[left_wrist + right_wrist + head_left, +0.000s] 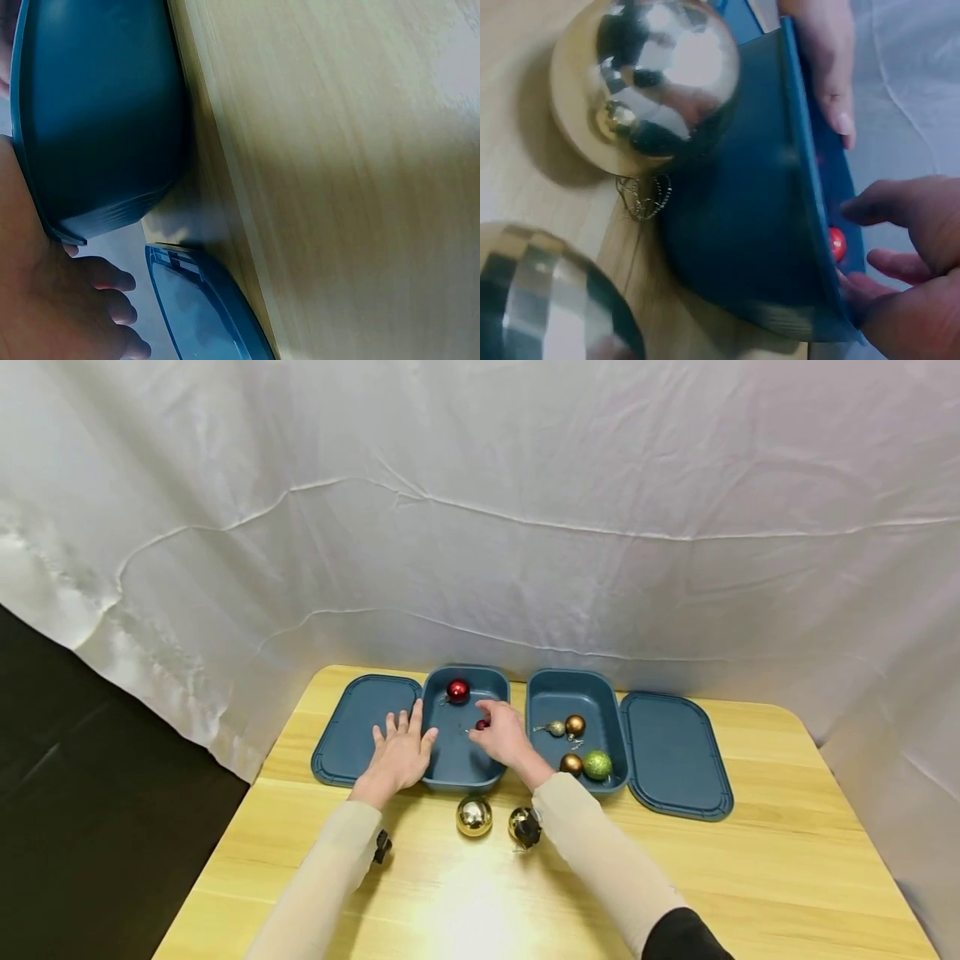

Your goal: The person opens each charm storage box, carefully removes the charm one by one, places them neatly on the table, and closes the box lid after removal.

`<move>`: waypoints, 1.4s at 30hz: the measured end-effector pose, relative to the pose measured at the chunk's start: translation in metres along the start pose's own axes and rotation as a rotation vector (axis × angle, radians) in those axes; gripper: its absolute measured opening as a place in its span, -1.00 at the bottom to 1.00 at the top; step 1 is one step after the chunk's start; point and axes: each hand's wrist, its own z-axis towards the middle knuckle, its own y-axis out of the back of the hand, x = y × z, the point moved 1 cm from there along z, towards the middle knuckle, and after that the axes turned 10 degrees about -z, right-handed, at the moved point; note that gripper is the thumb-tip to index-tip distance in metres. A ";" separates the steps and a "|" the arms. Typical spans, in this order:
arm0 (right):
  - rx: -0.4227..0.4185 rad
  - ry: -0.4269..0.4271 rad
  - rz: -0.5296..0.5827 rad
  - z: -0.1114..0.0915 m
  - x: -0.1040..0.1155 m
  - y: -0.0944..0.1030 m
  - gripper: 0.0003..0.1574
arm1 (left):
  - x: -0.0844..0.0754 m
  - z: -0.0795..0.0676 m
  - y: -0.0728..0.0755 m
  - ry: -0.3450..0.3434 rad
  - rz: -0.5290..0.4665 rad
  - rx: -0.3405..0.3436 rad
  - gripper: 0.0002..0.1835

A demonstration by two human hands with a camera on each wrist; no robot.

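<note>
My left hand [400, 753] lies with fingers spread at the left edge of the left blue box [452, 781], partly over the lid beside it. In the left wrist view, the hand touches the box rim. My right hand [504, 735] reaches into this box from the right, thumb and fingers parted around a small red bauble [482, 724]. In the right wrist view, the small red bauble [837, 244] shows past the rim, with a gap between thumb and fingers. A larger red bauble [458, 691] lies at the back of the box.
The right blue box [551, 685] contains several baubles: brown, pale gold and glittery green. A left lid [358, 727] and right lid [678, 756] flank the boxes. In front are a shiny gold bauble [474, 816] and a faceted gold bauble [517, 818], partly hidden by the wrist camera.
</note>
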 end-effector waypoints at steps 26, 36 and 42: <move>0.098 -0.035 -0.135 0.024 0.004 -0.027 -0.45 | -0.003 -0.002 0.001 0.000 -0.012 0.001 -0.22; 0.081 -0.048 -0.116 0.026 0.004 -0.032 -0.58 | -0.002 -0.002 0.001 -0.001 -0.028 0.005 -0.24; 0.059 -0.040 -0.100 0.026 0.005 -0.036 -0.65 | -0.002 -0.001 0.001 -0.003 -0.029 0.006 -0.23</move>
